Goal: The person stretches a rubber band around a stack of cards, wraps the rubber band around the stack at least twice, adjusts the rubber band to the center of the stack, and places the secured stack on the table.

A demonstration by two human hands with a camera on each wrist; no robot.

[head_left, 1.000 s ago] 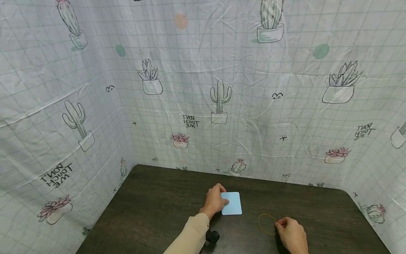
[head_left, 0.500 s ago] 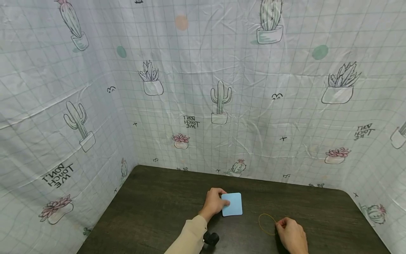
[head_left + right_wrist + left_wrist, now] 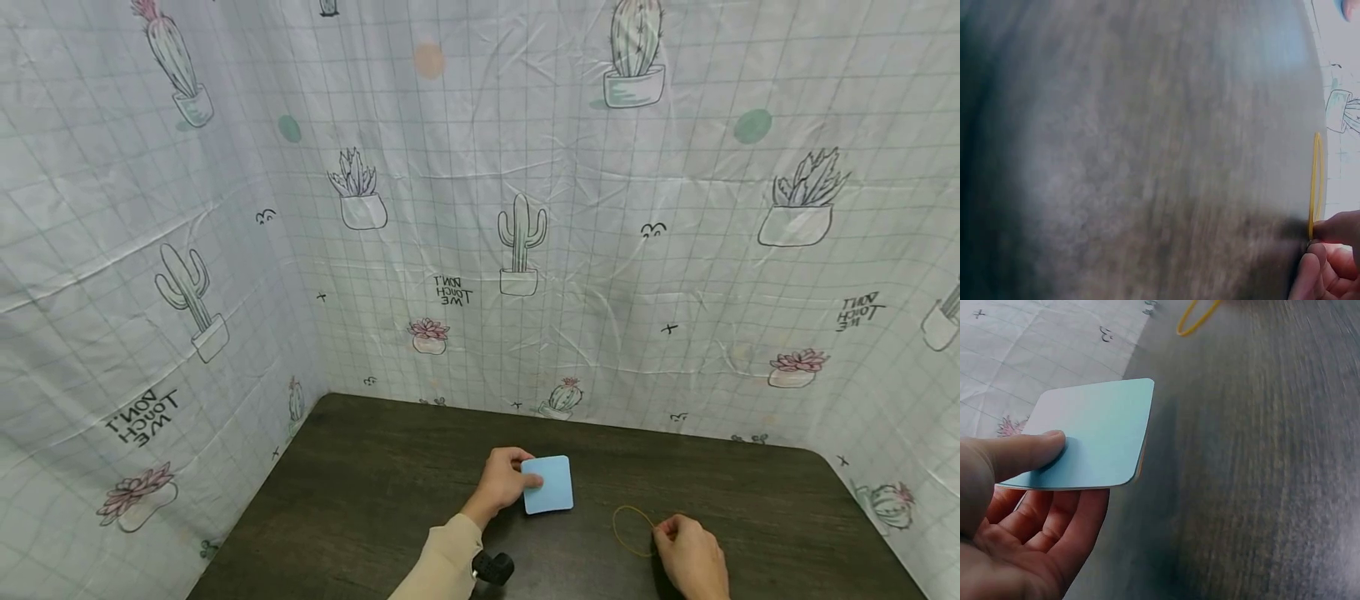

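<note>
My left hand holds a light blue square card with rounded corners above the table. In the left wrist view the thumb lies on top of the card and the fingers are beneath it; a second thin layer shows along its edge. To the right, my right hand pinches a yellow rubber band between thumb and fingertips. The rubber band stands out from the fingers as a loop, seen nearly edge-on in the right wrist view. Card and band are apart.
A dark wood-grain table spreads under both hands. Behind it and along both sides hangs a white cloth printed with cacti and grid lines. A black device sits at my left wrist.
My left hand, with the card, has shifted slightly down in the head view and the card has tilted a little. The right hand and rubber band have stayed almost still.
</note>
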